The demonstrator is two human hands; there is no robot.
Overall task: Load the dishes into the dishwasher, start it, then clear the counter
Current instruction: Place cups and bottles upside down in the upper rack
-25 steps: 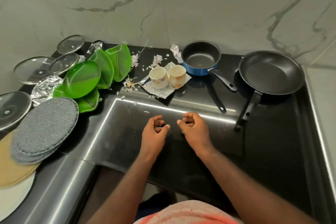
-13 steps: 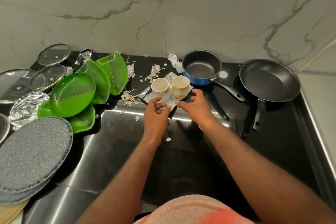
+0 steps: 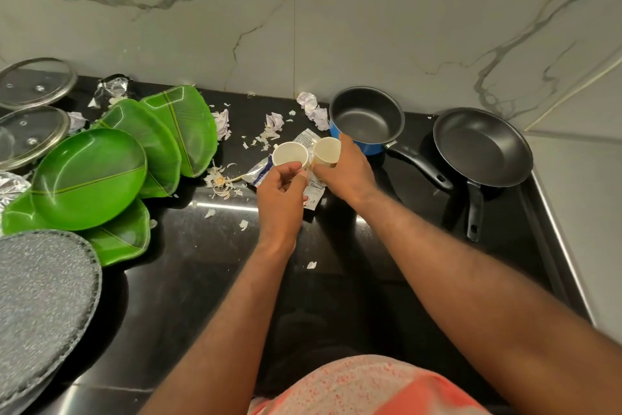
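Head view, starting at the left: glass lids (image 3: 33,83) and a stack of grey plates (image 3: 40,296) lie at the bench (image 3: 202,280) edge, with overlapping green leaf-shaped plates (image 3: 87,179) just beside them. Paper scraps (image 3: 272,125) litter the middle. There the left hand (image 3: 281,194) has its grip pinched on the near rim of the left cup (image 3: 290,153), above a crumpled wrapper (image 3: 314,194). Just beside it, the right hand (image 3: 346,172) has its grip curled round the right cup (image 3: 327,150). Behind that hand stands a blue saucepan (image 3: 367,115), then a black frying pan (image 3: 483,147).
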